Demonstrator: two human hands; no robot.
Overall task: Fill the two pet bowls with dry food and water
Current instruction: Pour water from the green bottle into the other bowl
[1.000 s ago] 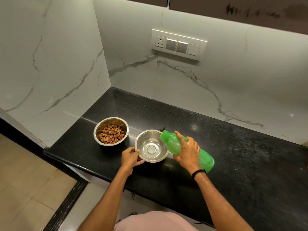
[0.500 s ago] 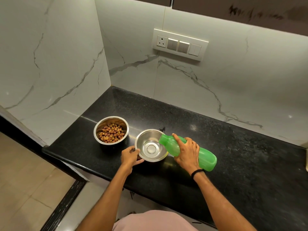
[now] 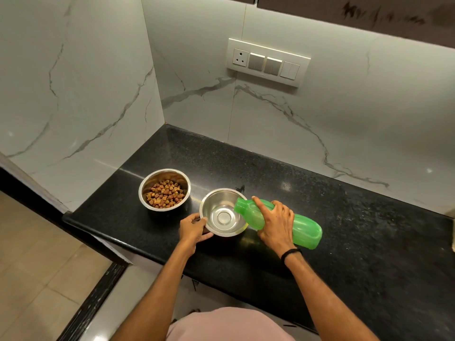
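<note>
The right hand (image 3: 275, 223) is wrapped around the green bottle (image 3: 278, 221), which lies tipped sideways with its mouth over the right rim of the shiny bowl (image 3: 222, 212), while the left hand (image 3: 193, 228) pinches that bowl's near-left rim.

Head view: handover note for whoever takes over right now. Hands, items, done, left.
Left hand grips the near rim of the second bowl, steadying it on the counter.
Right hand holds the bottle, tipped with its mouth over that bowl's right rim.
Food bowl sits to the left with kibble in it: done.
Left: water. No stream shows, and little or no water shows in the second bowl. Pour, then set the bottle down.
</note>
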